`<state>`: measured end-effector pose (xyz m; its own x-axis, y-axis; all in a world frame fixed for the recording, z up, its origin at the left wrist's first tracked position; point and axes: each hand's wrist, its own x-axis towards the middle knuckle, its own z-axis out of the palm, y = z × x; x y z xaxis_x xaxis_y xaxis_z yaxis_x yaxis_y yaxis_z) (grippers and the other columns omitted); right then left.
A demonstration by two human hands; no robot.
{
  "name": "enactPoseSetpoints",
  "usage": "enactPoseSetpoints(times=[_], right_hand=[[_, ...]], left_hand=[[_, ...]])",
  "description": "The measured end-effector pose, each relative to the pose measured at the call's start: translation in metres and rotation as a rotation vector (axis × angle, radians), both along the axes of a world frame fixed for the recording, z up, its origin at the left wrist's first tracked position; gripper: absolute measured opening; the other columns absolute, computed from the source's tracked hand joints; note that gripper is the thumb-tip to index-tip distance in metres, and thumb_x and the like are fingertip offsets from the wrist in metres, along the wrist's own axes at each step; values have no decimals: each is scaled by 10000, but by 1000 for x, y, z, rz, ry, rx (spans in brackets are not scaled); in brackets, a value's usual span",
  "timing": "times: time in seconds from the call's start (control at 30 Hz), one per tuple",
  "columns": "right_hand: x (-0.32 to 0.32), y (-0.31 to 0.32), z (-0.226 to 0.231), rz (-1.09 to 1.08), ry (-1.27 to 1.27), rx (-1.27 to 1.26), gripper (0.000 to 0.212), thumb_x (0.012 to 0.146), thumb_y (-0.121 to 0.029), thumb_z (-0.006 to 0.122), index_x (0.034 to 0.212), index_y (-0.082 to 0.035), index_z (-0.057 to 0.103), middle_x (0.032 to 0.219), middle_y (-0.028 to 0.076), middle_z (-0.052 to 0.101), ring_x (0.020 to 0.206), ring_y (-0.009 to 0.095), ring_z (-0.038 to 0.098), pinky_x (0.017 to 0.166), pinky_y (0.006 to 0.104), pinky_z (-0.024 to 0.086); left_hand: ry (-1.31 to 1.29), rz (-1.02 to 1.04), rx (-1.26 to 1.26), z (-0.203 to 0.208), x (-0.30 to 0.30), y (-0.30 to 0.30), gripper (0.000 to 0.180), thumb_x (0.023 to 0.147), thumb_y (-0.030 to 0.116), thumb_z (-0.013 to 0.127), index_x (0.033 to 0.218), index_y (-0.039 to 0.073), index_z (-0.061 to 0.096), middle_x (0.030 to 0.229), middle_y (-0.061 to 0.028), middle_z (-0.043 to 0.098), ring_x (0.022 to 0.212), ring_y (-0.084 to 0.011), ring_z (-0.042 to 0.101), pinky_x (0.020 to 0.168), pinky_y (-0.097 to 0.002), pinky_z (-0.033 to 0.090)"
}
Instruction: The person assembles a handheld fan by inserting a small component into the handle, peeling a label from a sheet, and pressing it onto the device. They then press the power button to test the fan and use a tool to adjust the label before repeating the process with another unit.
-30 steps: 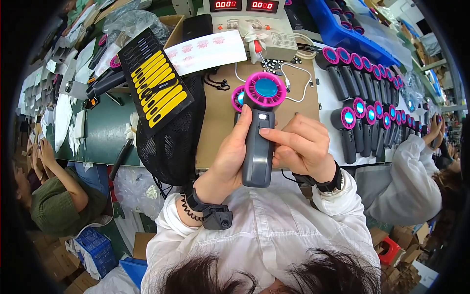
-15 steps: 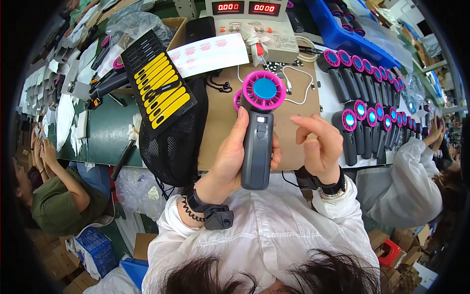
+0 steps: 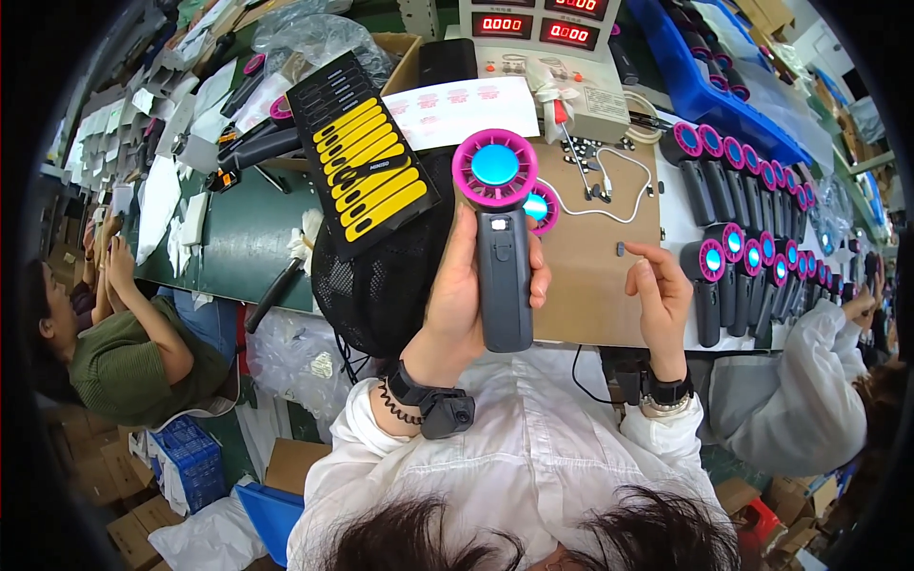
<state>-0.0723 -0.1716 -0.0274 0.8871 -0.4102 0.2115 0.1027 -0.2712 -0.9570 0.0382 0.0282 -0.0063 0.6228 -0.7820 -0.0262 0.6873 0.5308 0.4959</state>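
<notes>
My left hand (image 3: 455,303) is wrapped round the dark grey handle of a handheld fan (image 3: 506,285), which stands head up. Its round head has a pink slotted ring about a shiny blue disc, and a small lit display sits at the top of the handle. Partly hidden behind it, a second pink-ringed fan head (image 3: 545,211) shows over the brown board (image 3: 590,295). To the right, my right hand (image 3: 659,290) is open, its index finger stretched out and its thumb apart. A small dark grey piece (image 3: 621,248) is by that fingertip; whether they touch, I cannot tell.
Rows of similar fans (image 3: 709,257) fill the right side, below a blue bin (image 3: 733,105). A power supply (image 3: 595,105), white cable (image 3: 619,221) and printed sheet (image 3: 466,109) lie ahead. Left are a yellow-and-black card (image 3: 371,171), a black mesh bag (image 3: 367,295) and a co-worker (image 3: 133,352).
The view has shifted, so the bench appears further right. Against the bench, the held fan has moved left, uncovering the right side of the fan head behind it. The small grey piece now shows.
</notes>
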Motion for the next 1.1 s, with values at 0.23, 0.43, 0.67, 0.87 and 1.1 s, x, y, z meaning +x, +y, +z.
enactPoseSetpoints(times=[0.23, 0.43, 0.67, 0.87, 1.1], right_hand=[[4, -12, -10, -36, 116, 28, 207, 895, -94, 531, 1058, 20, 589, 753, -19, 530, 669, 36, 456, 607, 180, 366], [3, -14, -16, -43, 179, -29, 199, 884, -95, 546, 1048, 2, 604, 787, -19, 555, 696, 38, 489, 639, 176, 393], [27, -9, 17, -27, 126, -259, 178, 845, -46, 568, 1011, -20, 626, 800, 22, 591, 689, 77, 557, 617, 210, 444], [62, 1, 48, 58, 22, -337, 175, 817, -10, 580, 983, -18, 633, 812, 59, 605, 701, 104, 594, 610, 224, 467], [107, 59, 67, 416, -168, -604, 172, 788, -45, 600, 955, -15, 629, 811, 105, 602, 713, 212, 600, 648, 272, 477]], left_hand=[[-10, 101, 10, 1, 1, 9, 575, 933, 545, 250, 1105, 38, 459, 867, -82, 539, 745, -197, 553, 653, -307, 485], [161, 230, -69, 13, -2, 7, 568, 945, 510, 263, 1163, 15, 437, 925, -81, 524, 863, -203, 525, 778, -340, 461], [161, 288, -84, 19, 0, 28, 552, 947, 500, 269, 1163, 23, 442, 941, -84, 498, 837, -214, 500, 771, -356, 446], [91, 356, -146, 19, -2, 47, 549, 945, 503, 273, 1159, 27, 446, 925, -80, 487, 806, -206, 485, 731, -340, 436], [21, 581, -156, 22, 3, 93, 549, 942, 508, 286, 1136, 25, 460, 915, -75, 482, 790, -200, 478, 708, -333, 434]])
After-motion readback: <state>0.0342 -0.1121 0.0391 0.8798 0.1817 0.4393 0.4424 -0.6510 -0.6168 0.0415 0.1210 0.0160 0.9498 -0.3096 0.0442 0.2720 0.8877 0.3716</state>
